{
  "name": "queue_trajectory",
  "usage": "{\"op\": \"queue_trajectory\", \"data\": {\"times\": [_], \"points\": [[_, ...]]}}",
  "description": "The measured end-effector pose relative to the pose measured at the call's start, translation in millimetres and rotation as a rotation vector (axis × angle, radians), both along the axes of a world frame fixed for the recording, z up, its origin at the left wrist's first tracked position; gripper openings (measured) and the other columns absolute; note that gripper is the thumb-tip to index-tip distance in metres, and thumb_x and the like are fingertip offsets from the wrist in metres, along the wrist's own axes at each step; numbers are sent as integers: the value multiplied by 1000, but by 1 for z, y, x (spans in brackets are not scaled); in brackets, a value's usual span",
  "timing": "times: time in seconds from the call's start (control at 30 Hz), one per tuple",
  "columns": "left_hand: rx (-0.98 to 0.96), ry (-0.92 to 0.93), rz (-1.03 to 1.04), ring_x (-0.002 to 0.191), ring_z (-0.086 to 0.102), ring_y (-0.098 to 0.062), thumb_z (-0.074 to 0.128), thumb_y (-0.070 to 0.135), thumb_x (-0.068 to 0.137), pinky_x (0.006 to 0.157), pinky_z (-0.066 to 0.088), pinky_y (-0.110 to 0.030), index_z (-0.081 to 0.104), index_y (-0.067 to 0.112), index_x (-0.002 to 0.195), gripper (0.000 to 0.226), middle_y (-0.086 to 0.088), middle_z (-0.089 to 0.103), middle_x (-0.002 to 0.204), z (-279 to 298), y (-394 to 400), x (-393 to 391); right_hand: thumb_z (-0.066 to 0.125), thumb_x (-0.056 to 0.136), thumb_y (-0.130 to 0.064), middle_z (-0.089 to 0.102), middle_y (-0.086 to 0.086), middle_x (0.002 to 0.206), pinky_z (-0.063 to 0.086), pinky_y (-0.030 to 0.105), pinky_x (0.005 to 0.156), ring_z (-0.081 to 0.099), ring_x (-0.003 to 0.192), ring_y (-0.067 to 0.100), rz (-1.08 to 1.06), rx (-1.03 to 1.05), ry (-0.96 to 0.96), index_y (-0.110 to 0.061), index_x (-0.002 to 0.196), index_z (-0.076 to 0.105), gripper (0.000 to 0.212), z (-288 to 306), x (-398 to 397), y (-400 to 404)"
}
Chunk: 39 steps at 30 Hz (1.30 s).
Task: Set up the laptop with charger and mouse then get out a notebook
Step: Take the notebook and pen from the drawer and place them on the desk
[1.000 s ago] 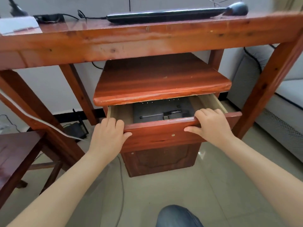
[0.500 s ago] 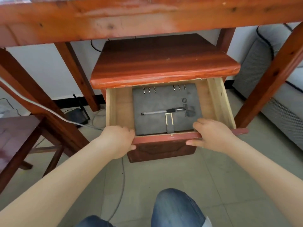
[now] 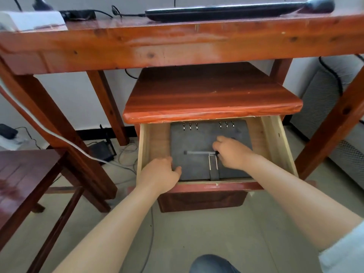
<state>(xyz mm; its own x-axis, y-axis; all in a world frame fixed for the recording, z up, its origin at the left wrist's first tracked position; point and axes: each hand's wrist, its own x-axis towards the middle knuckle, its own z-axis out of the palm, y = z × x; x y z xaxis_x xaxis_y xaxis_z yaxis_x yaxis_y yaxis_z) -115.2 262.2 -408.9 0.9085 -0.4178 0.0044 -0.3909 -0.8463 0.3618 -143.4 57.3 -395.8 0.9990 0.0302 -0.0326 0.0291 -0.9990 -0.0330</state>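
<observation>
A grey ring-bound notebook [image 3: 199, 138] lies flat in the pulled-out wooden drawer [image 3: 279, 142] of a small cabinet under the desk. A pen [image 3: 197, 152] rests across its cover, over an elastic strap. My right hand [image 3: 232, 152] is inside the drawer, its fingertips pinched on the pen's dark right end. My left hand [image 3: 159, 174] grips the notebook's lower left edge, thumb on the cover. Up on the desk sit the closed laptop [image 3: 220, 10], the black mouse [image 3: 319, 4] to its right and the charger brick [image 3: 78, 14] to its left.
The desk's front rail [image 3: 177, 46] and the cabinet top [image 3: 206, 95] overhang the drawer's back part. A dark wooden stool [image 3: 23, 174] stands at the left, a grey sofa [image 3: 325, 99] at the right. A white cable [image 3: 49, 133] and a router [image 3: 102, 148] lie near the left desk leg.
The drawer has been pulled fully out. Both hands left the drawer front and went inside: the right onto the pen, the left onto the notebook's left edge.
</observation>
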Motion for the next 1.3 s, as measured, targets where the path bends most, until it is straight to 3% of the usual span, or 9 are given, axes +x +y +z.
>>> {"op": "queue_trajectory", "data": {"times": [0.17,0.3,0.53,0.67,0.77,0.93,1.07,1.2,1.3], "points": [[61,241,89,101,57,-27,48,37,89,73,42,-26,54,9,116,39,-11,61,116,-1,-7,6,55,87,-29,50,19,120,44,37,87,45,112,35,-448,46,48,-3,117,41,42,2,-27,-37],[78,431,90,120,49,-27,51,37,90,92,41,-27,41,8,132,52,-10,48,137,6,-22,9,62,82,-39,56,9,95,43,22,55,54,82,22,-618,186,247,-3,116,49,51,-2,-34,-38],[-178,563,256,91,50,-22,59,5,82,69,40,-24,53,4,110,29,-14,54,107,13,-34,3,72,72,-30,47,0,68,35,20,43,52,66,16,-737,440,252,-9,95,54,37,-8,-32,-28],[-380,706,323,124,45,-26,74,8,76,98,39,-29,41,1,130,64,-11,47,138,19,-26,4,69,78,-29,53,14,122,39,25,74,52,109,28,-829,739,258,-1,126,42,62,-5,-36,-34],[-286,700,310,127,43,-25,76,9,74,103,37,-29,41,0,131,67,-10,45,141,23,-22,2,66,81,-34,55,12,99,43,25,63,54,86,27,-834,845,287,-3,133,35,68,5,-40,-35],[-356,737,298,133,34,-30,76,6,73,112,30,-38,28,3,138,81,-12,35,147,30,-17,2,64,81,-35,47,13,125,41,27,59,49,98,26,-801,861,203,-6,131,36,64,24,-44,-39],[-54,307,221,131,34,-34,80,25,68,107,37,-39,1,16,145,110,-18,18,149,44,-13,-6,67,79,-38,47,7,69,28,12,29,42,42,11,-787,953,193,-6,93,45,42,38,-54,-40],[364,-541,-42,110,54,-36,73,22,71,97,42,-45,46,10,127,64,-19,55,122,50,-11,-24,67,81,-27,43,8,62,22,13,26,37,41,12,-773,1179,157,-7,75,44,32,43,-74,-31],[236,-676,-479,71,71,-33,81,5,59,66,60,-40,68,-2,95,39,-20,74,82,50,-2,-27,63,85,-20,44,7,60,21,10,24,35,36,10,-766,1294,66,-6,69,46,27,49,-93,-26]]}}
